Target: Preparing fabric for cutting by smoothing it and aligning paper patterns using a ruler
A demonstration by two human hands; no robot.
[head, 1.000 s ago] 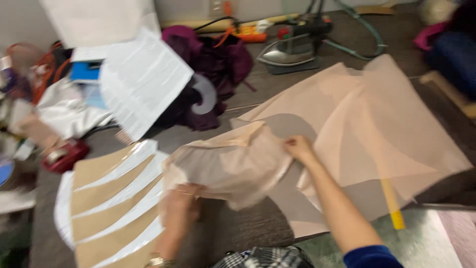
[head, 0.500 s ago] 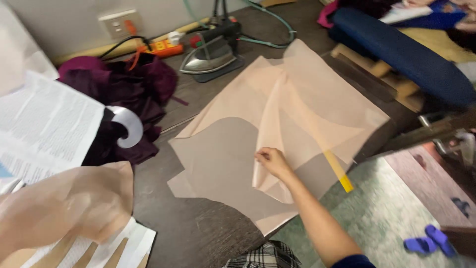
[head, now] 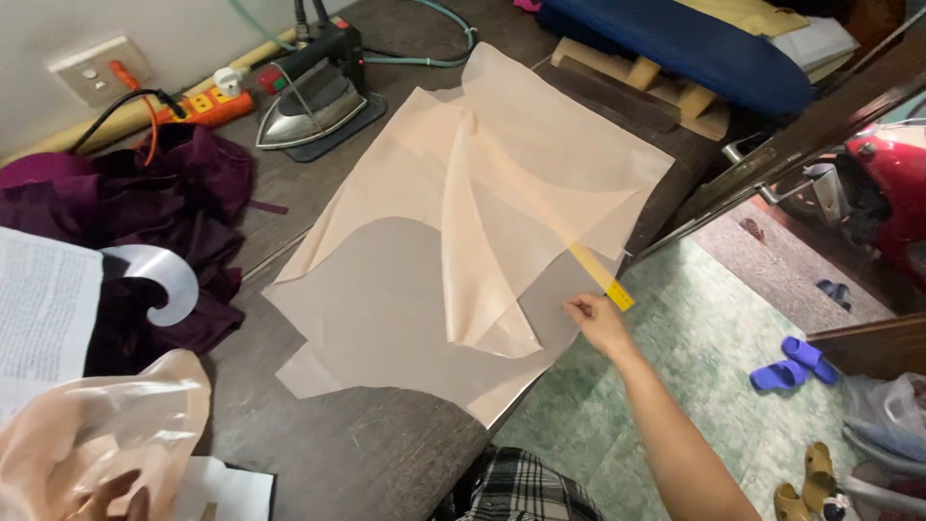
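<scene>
A large sheet of sheer peach fabric (head: 424, 289) lies spread on the dark wooden table (head: 367, 453), with one fold raised along its middle. A yellow ruler (head: 603, 280) runs under the fabric and sticks out at the table's right edge. My right hand (head: 598, 326) rests at that edge, fingers bent against the fabric's border just beside the ruler's end; whether it pinches anything is unclear. At the bottom left, my left hand (head: 106, 494) grips a crumpled piece of the same peach fabric (head: 106, 425).
A clothes iron (head: 313, 96) sits on its pad at the back, by a power strip (head: 207, 101). Purple cloth (head: 164, 203), a white curved template (head: 159, 280) and paper sheets (head: 43, 309) lie left. A padded blue board (head: 685, 43), green floor and sandals (head: 796, 362) are to the right.
My right hand has left the middle of the spread fabric and moved right to the table edge by the ruler. My left hand has carried the crumpled piece down to the left.
</scene>
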